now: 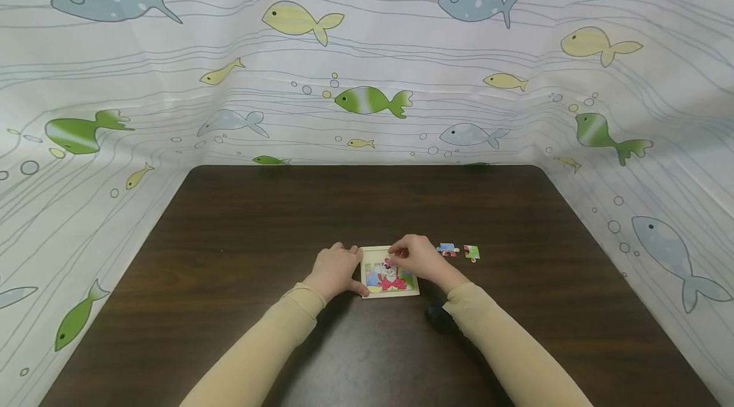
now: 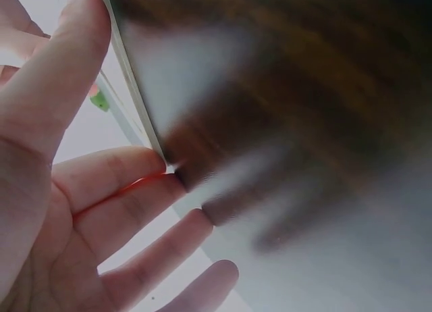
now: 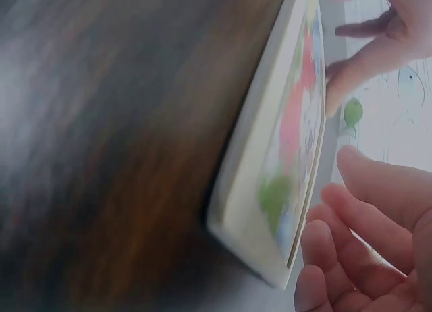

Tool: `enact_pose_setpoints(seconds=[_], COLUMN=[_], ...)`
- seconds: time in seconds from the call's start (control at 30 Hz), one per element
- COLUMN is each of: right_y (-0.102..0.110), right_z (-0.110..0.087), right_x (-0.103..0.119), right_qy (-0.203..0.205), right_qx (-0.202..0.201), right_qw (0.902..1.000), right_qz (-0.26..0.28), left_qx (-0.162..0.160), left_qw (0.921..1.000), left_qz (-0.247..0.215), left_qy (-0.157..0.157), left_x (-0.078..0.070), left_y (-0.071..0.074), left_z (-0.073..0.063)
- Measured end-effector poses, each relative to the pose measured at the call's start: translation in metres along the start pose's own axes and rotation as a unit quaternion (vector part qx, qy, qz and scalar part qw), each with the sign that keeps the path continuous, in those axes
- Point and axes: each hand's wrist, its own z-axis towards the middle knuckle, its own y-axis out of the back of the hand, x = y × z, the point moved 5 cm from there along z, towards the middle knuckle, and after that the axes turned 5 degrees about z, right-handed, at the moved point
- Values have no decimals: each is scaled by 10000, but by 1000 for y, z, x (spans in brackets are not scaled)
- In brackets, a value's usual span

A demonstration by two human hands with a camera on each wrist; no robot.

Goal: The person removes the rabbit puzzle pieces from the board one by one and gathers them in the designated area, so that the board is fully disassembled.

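Observation:
A shallow wooden puzzle tray [image 1: 390,294] lies on the dark table, a cartoon animal picture [image 1: 391,279] filling its lower part and pale bare wood showing along the top left. My left hand [image 1: 334,272] rests at its left side, thumb at the lower corner and fingers spread along the edge; in the left wrist view the straight fingers [image 2: 128,211] touch the rim. Over the tray's upper part, my right hand [image 1: 417,257] pinches a small pink-marked puzzle piece [image 1: 389,261] at its fingertips, mostly hidden. The right wrist view shows its curled fingers [image 3: 320,248] beside the tray.
Two loose puzzle pieces lie right of the tray: a blue and red one [image 1: 448,248] and a green one [image 1: 472,252]. A black object [image 1: 438,316] sits under the right sleeve. A fish-print curtain [image 1: 367,50] surrounds the table's [image 1: 258,216] back and sides.

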Motion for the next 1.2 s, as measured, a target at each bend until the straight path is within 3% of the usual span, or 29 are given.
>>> enact_pose_setpoints(seconds=[0.33,1.2], right_y=[-10,-25], right_z=[5,6], right_x=[11,31], right_qy=[75,720], right_qx=[137,326], right_qw=[9999,9929], right_qz=[-51,-892], left_qx=[-40,-1], left_qw=[10000,10000], left_qz=[0,-29], left_qy=[-15,-18], left_x=[1,2], left_y=[-1,0], left_z=[0,-2])
